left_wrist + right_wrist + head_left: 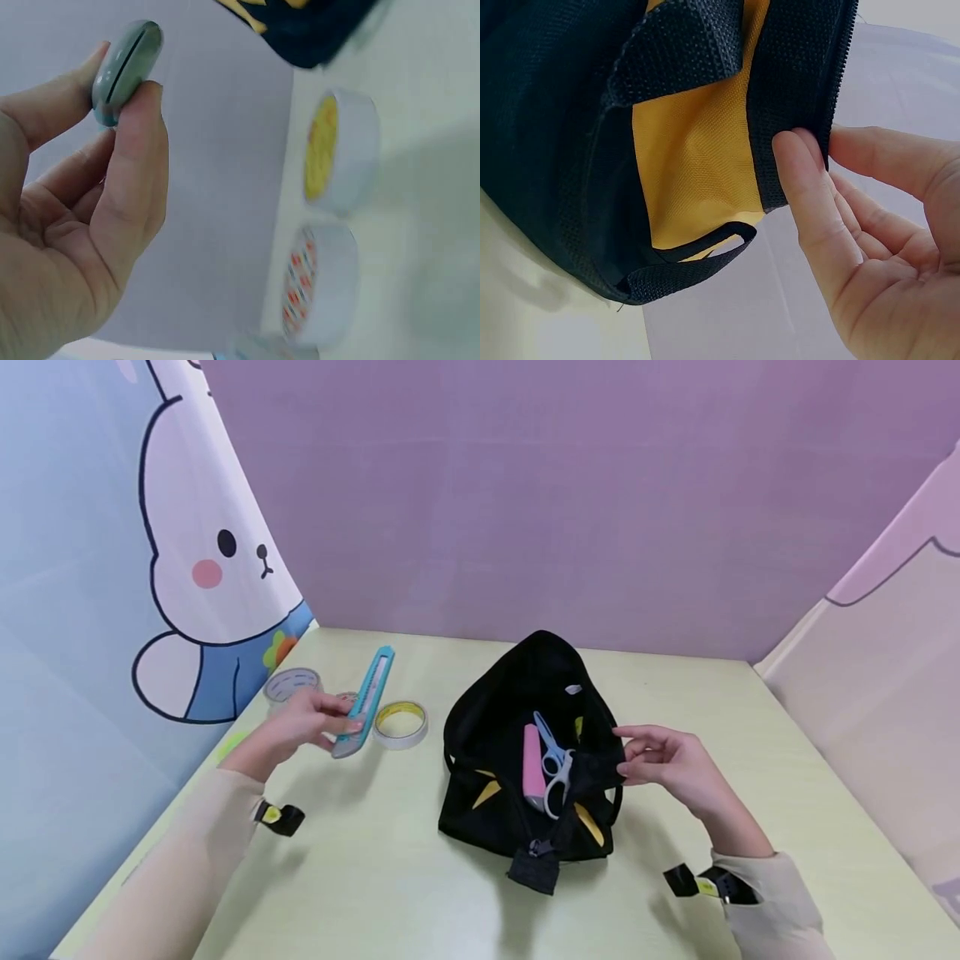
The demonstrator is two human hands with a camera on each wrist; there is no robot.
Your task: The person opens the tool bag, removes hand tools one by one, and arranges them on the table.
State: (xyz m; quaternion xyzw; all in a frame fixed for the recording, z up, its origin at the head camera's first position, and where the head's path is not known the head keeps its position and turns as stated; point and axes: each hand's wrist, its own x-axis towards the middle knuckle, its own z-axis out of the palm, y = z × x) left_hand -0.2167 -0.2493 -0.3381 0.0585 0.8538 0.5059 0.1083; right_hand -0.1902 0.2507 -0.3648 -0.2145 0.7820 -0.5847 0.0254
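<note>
In the head view my left hand (303, 725) pinches a teal utility knife (369, 697) near its grey end, raised above the table left of the bag. The left wrist view shows that grey end between thumb and fingers. A black zippered bag (472, 814) with yellow patches stands with its mouth wide apart. My right hand (681, 772) pinches the right edge of the mouth, thumb and fingers on either side of the zipper band (795, 97). Inside the bag lie a pink bar-shaped object (532, 764) and scissors (553, 750) with blue and pale grey parts.
A white tape roll with a yellow core (402, 742) lies just right of the knife. Another roll with a red-patterned core (334, 285) is partly hidden behind my left hand in the head view. A clear tape roll (292, 677) sits further left. Fabric walls (525, 510) enclose the pale table (375, 877).
</note>
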